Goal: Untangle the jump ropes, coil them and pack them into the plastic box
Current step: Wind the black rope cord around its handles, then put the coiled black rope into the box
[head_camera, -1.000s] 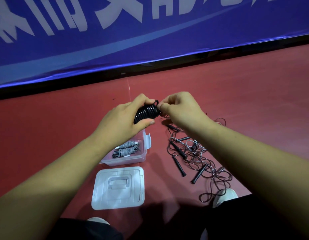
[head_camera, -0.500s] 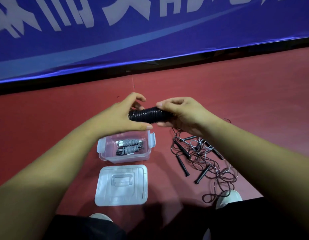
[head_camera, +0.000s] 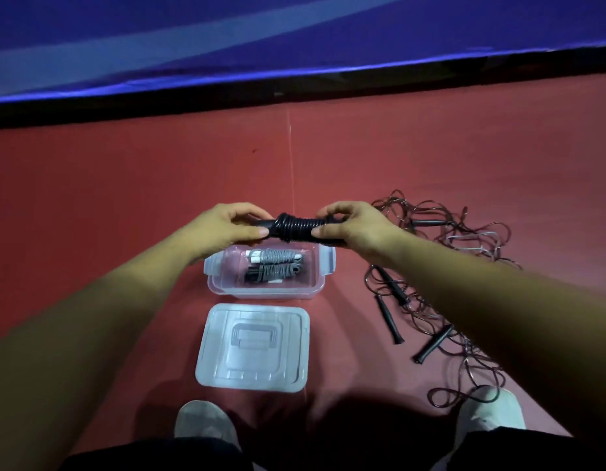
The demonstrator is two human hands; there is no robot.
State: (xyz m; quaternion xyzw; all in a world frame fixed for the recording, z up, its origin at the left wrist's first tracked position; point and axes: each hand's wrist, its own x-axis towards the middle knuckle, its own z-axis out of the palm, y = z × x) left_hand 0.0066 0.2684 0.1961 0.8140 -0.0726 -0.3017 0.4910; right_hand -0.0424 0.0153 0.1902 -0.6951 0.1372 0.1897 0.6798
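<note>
Black rope coil (head_camera: 296,227) now lies level, your left hand (head_camera: 226,226) and right hand (head_camera: 356,229) pinching its ends, the plastic box (head_camera: 271,294) just below your grip, so packing looks next.

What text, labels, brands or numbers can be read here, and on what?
None readable.
On the blue banner: pale stripe only, no characters in view.
On the lid: moulded ridges, no lettering.
By the grey rope bundles in the plastic box: a small white patch, too small to read.
On the black coiled jump rope: no markings.
</note>
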